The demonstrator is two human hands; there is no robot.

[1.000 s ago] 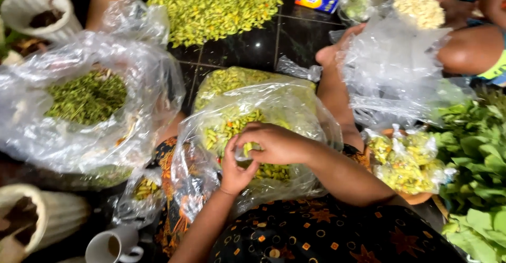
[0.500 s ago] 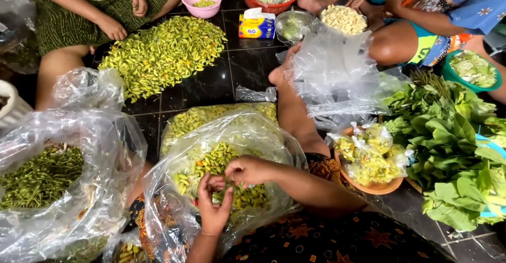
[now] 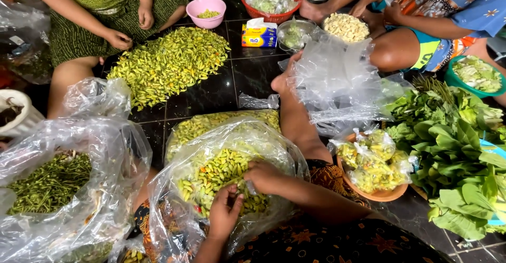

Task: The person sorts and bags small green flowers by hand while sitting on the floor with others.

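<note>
Dark tiled floor [image 3: 221, 86]. Both hands together in chilli bag [image 3: 174, 189]: left hand [image 3: 224, 215], right hand [image 3: 263, 176] pinching chillies [image 3: 211, 173]. Thin plastic may tear, spill.

yellow-green chillies [image 3: 216, 176], pink bowl [image 3: 206, 11], black tiles [image 3: 211, 91]

Bare black tile floor [image 3: 211, 91] shows only in a narrow strip between the heap of yellow-green chillies [image 3: 168, 62] and the open plastic bag [image 3: 226, 173] where both hands work. A second bag of green stems [image 3: 52, 184] hems the left, an outstretched leg [image 3: 295, 120] and orange bowl of packets [image 3: 374, 168] the right, leafy greens [image 3: 453, 147] beyond.
</note>
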